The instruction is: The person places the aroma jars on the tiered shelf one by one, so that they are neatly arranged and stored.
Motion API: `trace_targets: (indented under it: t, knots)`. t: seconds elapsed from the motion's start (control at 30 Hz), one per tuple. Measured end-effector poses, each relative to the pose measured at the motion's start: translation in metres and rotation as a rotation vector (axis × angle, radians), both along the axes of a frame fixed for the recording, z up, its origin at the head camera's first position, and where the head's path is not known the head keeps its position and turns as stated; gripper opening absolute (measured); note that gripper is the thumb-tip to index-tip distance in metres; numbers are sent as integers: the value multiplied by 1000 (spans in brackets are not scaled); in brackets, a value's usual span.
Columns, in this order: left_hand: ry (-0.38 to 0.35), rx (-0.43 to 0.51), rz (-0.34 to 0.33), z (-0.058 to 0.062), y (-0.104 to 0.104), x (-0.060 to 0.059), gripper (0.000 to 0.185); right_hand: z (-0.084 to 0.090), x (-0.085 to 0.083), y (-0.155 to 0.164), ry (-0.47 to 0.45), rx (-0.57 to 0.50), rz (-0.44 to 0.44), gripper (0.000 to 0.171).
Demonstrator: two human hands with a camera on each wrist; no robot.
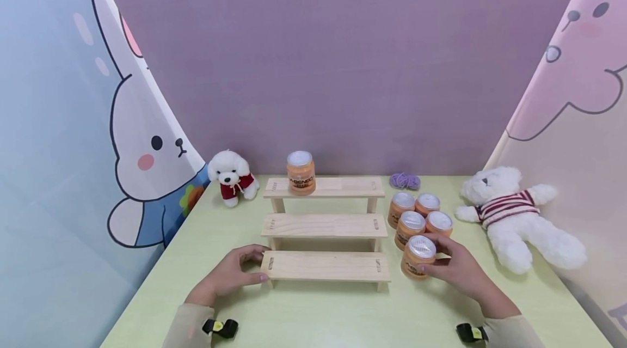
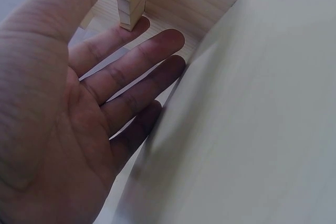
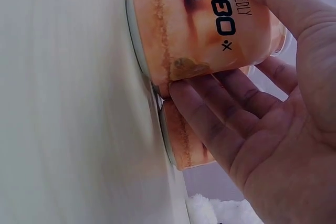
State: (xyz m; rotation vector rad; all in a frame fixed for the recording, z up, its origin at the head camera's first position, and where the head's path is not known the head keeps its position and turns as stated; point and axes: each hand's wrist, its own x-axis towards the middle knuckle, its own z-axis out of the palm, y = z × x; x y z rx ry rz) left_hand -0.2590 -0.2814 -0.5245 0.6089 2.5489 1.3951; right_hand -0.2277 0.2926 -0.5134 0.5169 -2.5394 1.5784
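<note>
A three-tier wooden step shelf (image 1: 325, 266) stands on the table. My left hand (image 1: 235, 274) is at the left end of its lowest tier, thumb in front and index finger behind. In the left wrist view, thumb and index finger meet a wooden leg (image 2: 130, 3), and the other fingers extend loosely. My right hand (image 1: 453, 266) grips an orange printed jar (image 1: 418, 261) with a clear lid, thumb on the near side and fingers behind. The held jar is upright beside the lowest tier. Another orange jar (image 1: 301, 176) stands on the top tier, left of its middle.
Several matching jars (image 1: 410, 228) cluster behind the held one, right of the shelf. A bundle of purple cord (image 1: 405, 181) lies behind them. A white plush bear (image 1: 514, 217) lies at the right; a plush dog (image 1: 232, 176) sits at the back left. Fabric walls (image 1: 343, 65) enclose the table.
</note>
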Motion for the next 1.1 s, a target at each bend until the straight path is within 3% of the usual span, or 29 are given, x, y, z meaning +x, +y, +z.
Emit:
trace_targets:
  t: [0.77,1.1]
  knots:
    - [1,12,-4,0,0,-1,57,0,0,0,11,33,-29,66]
    - [-5,11,-7,0,0,0,56,3,3,-1,28,65,-82,64]
